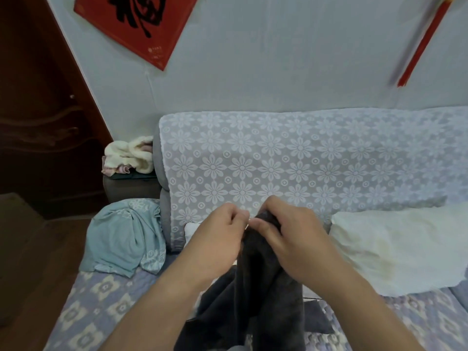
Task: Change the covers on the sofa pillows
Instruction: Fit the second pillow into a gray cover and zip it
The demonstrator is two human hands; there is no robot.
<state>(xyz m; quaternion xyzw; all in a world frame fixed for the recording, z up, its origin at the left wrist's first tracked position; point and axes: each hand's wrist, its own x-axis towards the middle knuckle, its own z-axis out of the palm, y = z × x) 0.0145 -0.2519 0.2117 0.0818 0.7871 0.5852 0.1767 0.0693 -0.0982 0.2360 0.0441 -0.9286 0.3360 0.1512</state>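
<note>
A dark grey pillow cover (pixel 255 295) hangs in front of me over the sofa seat. My right hand (pixel 291 236) grips its bunched top edge, fingers curled over the fabric. My left hand (pixel 222 231) pinches the same edge right beside it, fingertips nearly touching the right hand. A bare white pillow (pixel 395 249) lies on the seat to the right, against the backrest. A small white corner of another pillow (pixel 191 229) shows behind my left wrist. A crumpled light blue cover (pixel 121 236) lies on the sofa's left end.
The sofa backrest (pixel 291 160) wears a white floral lace throw; the seat (pixel 96 300) has a lilac patterned cover. A side table at the left holds a cream fluffy bundle (pixel 131 154). A dark wooden door (pixel 38 122) stands at far left.
</note>
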